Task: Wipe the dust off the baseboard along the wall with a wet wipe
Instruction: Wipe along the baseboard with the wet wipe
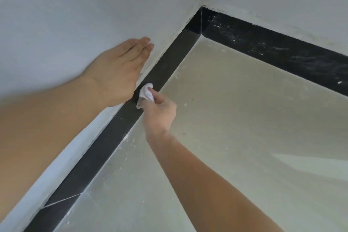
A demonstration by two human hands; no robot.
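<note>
Down by the wall (56, 15), we press a white wet wipe (145, 92) on the black baseboard (105, 149). Our right hand (160, 111) holds the wipe. Its fingers (157, 98) are curled tight round the wipe, which is all bunched up. The wipe touches the baseboard about halfway along the strip we can see, a bit before the corner of the room. Our left hand (116, 73) lies flat on the wall, just above the wipe. Its fingers are straight and close together, and they hold nothing. They point toward the corner. Both our arms are bare. The baseboard runs along the bottom of the wall and meets a second baseboard (282, 52) at the corner. That second one has lots of little white specks and smears on it. The one under our wipe looks dark, with a thin pale line across it near us. The floor (235, 118) is pale and shiny, with small white specks close to the baseboard.
</note>
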